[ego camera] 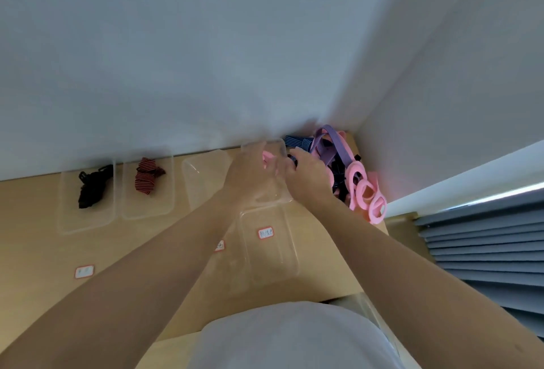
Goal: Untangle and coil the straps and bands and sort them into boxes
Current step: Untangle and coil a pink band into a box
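Both hands meet at the clear box (276, 142) by the far edge of the desk (38, 221).
The left hand (250, 173) curls round a pink band (269, 159) inside the box. The right hand (309, 176) sits just beside it, fingers bent, grasp too blurred to tell. The tangled pile (326, 145) lies just right of that hand.

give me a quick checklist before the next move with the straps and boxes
1. Black strap inside the far-left box: ok.
2. Red striped strap inside the second box: ok.
3. Third box free for another kind: ok, nothing shows in it.
4. Pile in the corner untangled: not ok, purple, pink and dark straps lie knotted together.
5. Left hand and right hand firm on the clear box between them: cannot tell, blurred.
6. Pink piece inside that box: cannot tell.
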`<state>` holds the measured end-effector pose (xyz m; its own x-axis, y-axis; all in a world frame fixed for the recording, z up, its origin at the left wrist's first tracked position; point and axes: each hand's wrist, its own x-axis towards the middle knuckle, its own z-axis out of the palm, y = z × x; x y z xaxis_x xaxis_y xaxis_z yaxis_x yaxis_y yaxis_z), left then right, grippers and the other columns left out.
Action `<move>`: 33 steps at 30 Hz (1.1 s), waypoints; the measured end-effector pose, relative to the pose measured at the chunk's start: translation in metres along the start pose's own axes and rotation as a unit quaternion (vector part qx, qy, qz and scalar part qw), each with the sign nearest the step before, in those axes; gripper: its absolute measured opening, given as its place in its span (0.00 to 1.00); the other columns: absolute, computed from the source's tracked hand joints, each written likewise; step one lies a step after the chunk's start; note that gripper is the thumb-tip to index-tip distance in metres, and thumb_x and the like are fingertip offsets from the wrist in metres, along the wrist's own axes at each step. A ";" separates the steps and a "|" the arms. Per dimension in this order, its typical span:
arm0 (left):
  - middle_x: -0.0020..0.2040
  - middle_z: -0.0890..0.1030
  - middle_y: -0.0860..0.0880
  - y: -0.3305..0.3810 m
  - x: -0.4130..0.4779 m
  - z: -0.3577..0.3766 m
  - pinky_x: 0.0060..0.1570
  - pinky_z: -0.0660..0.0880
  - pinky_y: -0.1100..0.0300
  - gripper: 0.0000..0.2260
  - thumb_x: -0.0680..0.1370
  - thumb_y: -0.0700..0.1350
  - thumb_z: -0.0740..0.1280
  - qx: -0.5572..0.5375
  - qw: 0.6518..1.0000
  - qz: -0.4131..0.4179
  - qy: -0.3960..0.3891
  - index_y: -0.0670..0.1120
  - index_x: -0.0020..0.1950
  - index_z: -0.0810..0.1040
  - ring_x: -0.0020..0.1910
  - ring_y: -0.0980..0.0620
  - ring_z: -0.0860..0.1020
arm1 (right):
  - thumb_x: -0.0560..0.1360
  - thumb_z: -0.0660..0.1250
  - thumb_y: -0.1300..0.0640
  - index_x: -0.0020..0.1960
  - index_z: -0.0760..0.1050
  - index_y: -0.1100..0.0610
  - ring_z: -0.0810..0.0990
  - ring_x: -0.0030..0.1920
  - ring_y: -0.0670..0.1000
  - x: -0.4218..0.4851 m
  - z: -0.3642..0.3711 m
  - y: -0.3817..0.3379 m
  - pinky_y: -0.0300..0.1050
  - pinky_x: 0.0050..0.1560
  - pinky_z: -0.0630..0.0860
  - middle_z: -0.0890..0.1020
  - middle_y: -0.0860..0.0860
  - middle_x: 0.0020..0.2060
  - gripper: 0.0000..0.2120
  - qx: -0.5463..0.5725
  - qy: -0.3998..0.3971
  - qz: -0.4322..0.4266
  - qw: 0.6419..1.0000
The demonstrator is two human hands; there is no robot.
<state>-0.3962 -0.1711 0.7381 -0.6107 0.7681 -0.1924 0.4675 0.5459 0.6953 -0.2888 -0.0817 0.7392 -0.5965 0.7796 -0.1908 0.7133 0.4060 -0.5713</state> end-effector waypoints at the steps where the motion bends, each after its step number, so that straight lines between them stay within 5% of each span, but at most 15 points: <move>1: 0.41 0.80 0.55 0.006 -0.001 0.002 0.52 0.76 0.48 0.04 0.77 0.49 0.62 0.022 0.999 0.026 0.017 0.52 0.43 0.74 0.47 0.48 0.78 | 0.82 0.57 0.56 0.54 0.75 0.56 0.75 0.43 0.50 0.001 -0.009 0.008 0.48 0.40 0.64 0.76 0.49 0.45 0.09 -0.013 0.011 -0.006 1.000; 4: 0.51 0.80 0.47 0.022 0.002 0.016 0.57 0.72 0.45 0.18 0.78 0.56 0.57 0.136 0.988 0.073 0.019 0.45 0.54 0.76 0.55 0.43 0.77 | 0.84 0.54 0.56 0.64 0.73 0.58 0.76 0.58 0.53 -0.003 -0.044 0.033 0.42 0.44 0.70 0.76 0.52 0.58 0.14 -0.058 0.011 -0.018 0.998; 7: 0.73 0.71 0.42 0.043 0.001 0.029 0.67 0.65 0.48 0.23 0.82 0.55 0.59 0.172 0.983 0.071 -0.009 0.41 0.71 0.71 0.71 0.41 0.69 | 0.84 0.55 0.56 0.69 0.71 0.56 0.77 0.55 0.61 0.003 -0.072 0.054 0.48 0.51 0.72 0.78 0.56 0.56 0.16 0.042 0.055 0.031 0.997; 9: 0.78 0.66 0.40 0.062 -0.008 0.038 0.73 0.60 0.50 0.24 0.84 0.52 0.60 0.171 0.981 0.085 -0.007 0.39 0.75 0.68 0.76 0.40 0.64 | 0.85 0.53 0.56 0.67 0.72 0.57 0.78 0.56 0.63 0.006 -0.093 0.072 0.50 0.53 0.71 0.78 0.59 0.57 0.15 0.007 0.045 0.049 0.998; 14: 0.60 0.77 0.41 0.095 -0.019 0.069 0.59 0.69 0.49 0.16 0.81 0.49 0.61 0.154 0.980 0.126 -0.006 0.38 0.60 0.74 0.60 0.40 0.73 | 0.83 0.52 0.60 0.48 0.72 0.59 0.79 0.54 0.62 0.005 -0.127 0.119 0.46 0.45 0.68 0.76 0.56 0.47 0.11 -0.053 0.001 0.076 0.996; 17: 0.62 0.78 0.42 0.114 -0.029 0.091 0.60 0.71 0.49 0.16 0.82 0.50 0.62 0.154 0.979 0.136 0.005 0.39 0.64 0.75 0.62 0.41 0.74 | 0.83 0.56 0.59 0.55 0.77 0.62 0.76 0.54 0.54 -0.004 -0.143 0.142 0.44 0.50 0.72 0.76 0.54 0.49 0.12 0.015 -0.021 0.091 0.995; 20: 0.52 0.81 0.44 0.129 -0.038 0.112 0.48 0.69 0.54 0.11 0.82 0.46 0.64 0.145 0.979 0.146 0.012 0.40 0.58 0.79 0.52 0.43 0.77 | 0.81 0.59 0.57 0.55 0.79 0.63 0.75 0.48 0.55 -0.012 -0.150 0.163 0.52 0.56 0.76 0.78 0.56 0.47 0.13 0.090 -0.068 0.095 0.989; 24: 0.42 0.81 0.42 0.135 -0.048 0.144 0.43 0.73 0.46 0.11 0.82 0.44 0.63 0.100 0.990 0.096 -0.027 0.39 0.46 0.79 0.42 0.41 0.78 | 0.83 0.57 0.48 0.45 0.75 0.59 0.75 0.38 0.54 -0.025 -0.138 0.190 0.45 0.38 0.72 0.78 0.55 0.40 0.17 0.159 -0.112 0.165 0.967; 27: 0.42 0.80 0.40 0.141 -0.056 0.165 0.46 0.73 0.45 0.15 0.79 0.47 0.60 0.065 0.996 0.025 -0.064 0.36 0.44 0.78 0.44 0.39 0.78 | 0.81 0.60 0.57 0.43 0.72 0.61 0.71 0.36 0.54 -0.036 -0.128 0.216 0.45 0.38 0.69 0.74 0.54 0.35 0.10 0.267 -0.117 0.244 0.925; 31: 0.42 0.81 0.38 0.134 -0.055 0.193 0.45 0.73 0.48 0.23 0.71 0.54 0.56 0.022 0.993 -0.036 -0.107 0.35 0.43 0.80 0.44 0.39 0.77 | 0.78 0.63 0.65 0.46 0.77 0.60 0.74 0.43 0.57 -0.051 -0.117 0.238 0.51 0.45 0.75 0.77 0.54 0.40 0.05 0.455 -0.150 0.306 0.823; 33: 0.36 0.77 0.42 0.137 -0.057 0.198 0.38 0.69 0.54 0.17 0.70 0.53 0.58 0.010 0.989 -0.078 -0.124 0.39 0.36 0.75 0.39 0.42 0.73 | 0.80 0.62 0.65 0.49 0.78 0.60 0.77 0.43 0.56 -0.052 -0.112 0.241 0.49 0.45 0.76 0.79 0.54 0.40 0.07 0.488 -0.146 0.312 0.802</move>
<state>-0.1709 -0.0733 0.7075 -0.5018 0.7314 -0.4618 0.3942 0.6685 0.6306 -0.0445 0.0288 0.7006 -0.3983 0.4830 -0.7798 0.3641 -0.6970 -0.6177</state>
